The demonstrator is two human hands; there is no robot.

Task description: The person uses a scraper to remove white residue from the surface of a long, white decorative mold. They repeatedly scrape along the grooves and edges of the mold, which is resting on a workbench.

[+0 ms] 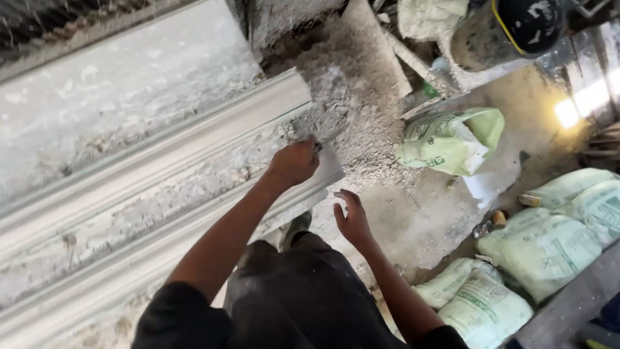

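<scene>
Dark trousers [290, 291] fill the near foreground. Beyond them, the left hand [294, 161] is closed around a small scraper [318, 147], pressed against the end of a long white plaster moulding [161, 174] with ridged, crusty, chalky channels. To its right, the right hand [352, 216] hangs open and empty beside the moulding's end, above the dusty floor [413, 220]. Pale green sacks [542, 245] lie further right.

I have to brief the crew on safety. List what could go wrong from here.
1. The left hand works a small tool along the end of the long grey moulding; a slip could chip that edge.
2. The right hand hangs open just past that end, perhaps in the tool's path.
3. Loose rubble and green sacks underfoot could cause a trip.
</scene>
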